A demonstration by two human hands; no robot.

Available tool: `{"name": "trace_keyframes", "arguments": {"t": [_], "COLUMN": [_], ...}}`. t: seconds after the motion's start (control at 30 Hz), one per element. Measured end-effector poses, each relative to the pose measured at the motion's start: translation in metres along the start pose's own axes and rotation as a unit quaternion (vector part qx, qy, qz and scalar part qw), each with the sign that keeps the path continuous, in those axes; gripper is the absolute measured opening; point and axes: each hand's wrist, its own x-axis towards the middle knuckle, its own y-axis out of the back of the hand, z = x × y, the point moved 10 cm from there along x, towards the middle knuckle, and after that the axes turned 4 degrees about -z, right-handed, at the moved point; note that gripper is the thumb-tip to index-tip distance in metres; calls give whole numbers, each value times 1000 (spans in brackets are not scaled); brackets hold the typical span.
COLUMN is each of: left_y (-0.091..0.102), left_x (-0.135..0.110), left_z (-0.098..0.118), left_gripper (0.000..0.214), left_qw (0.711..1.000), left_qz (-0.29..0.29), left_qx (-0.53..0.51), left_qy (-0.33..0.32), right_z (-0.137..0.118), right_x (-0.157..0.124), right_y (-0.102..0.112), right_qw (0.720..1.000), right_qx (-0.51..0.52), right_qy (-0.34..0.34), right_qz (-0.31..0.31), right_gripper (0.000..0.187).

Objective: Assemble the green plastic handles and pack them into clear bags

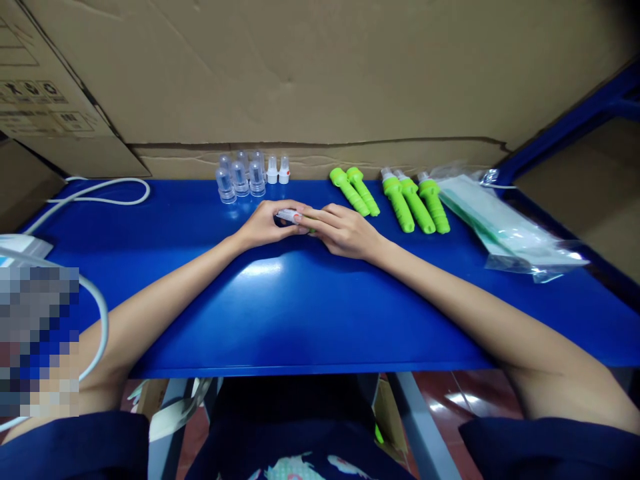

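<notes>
My left hand (266, 224) and my right hand (349, 232) meet over the blue table, both closed around one small item. Between the fingers a white ribbed piece (289, 215) shows, with a bit of green beside it under my right fingers; most of it is hidden. Behind my left hand stand several clear plastic caps (241, 179) and two white-based clear tips (278, 172). To the right of my right hand lie two bright green ribbed handles (354, 190). Three more green handles (413, 203) with clear tips rest farther right.
A clear bag with pale green-white sheets (505, 217) lies at the right. A white cable (115, 193) loops over the left side, by a white device (25, 248). Cardboard (310, 73) walls the back of the blue table (300, 313). A blue frame (565, 123) rises at the right.
</notes>
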Motion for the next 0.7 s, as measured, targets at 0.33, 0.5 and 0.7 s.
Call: {"name": "trace_keyframes", "arguments": {"t": [0.33,0.5,0.7], "left_y": [0,-2,-3], "left_x": [0,0,1], "left_z": [-7,-7,-7], "left_gripper": [50,44,42], "left_qw": [1000,999,999], "left_qz": [-1,-6,-13], "left_qx": [-1,21,36], "left_qy": [29,27,30], "right_z": [-2,-6,-3], "right_x": [1,3,3], "right_y": [0,3,-1], "right_qw": [1000,1000,1000], "right_qx": [-11,-14,-9], "right_qy": [7,18,4], "right_qz": [6,15,-2], "right_gripper": [47,45,45]}}
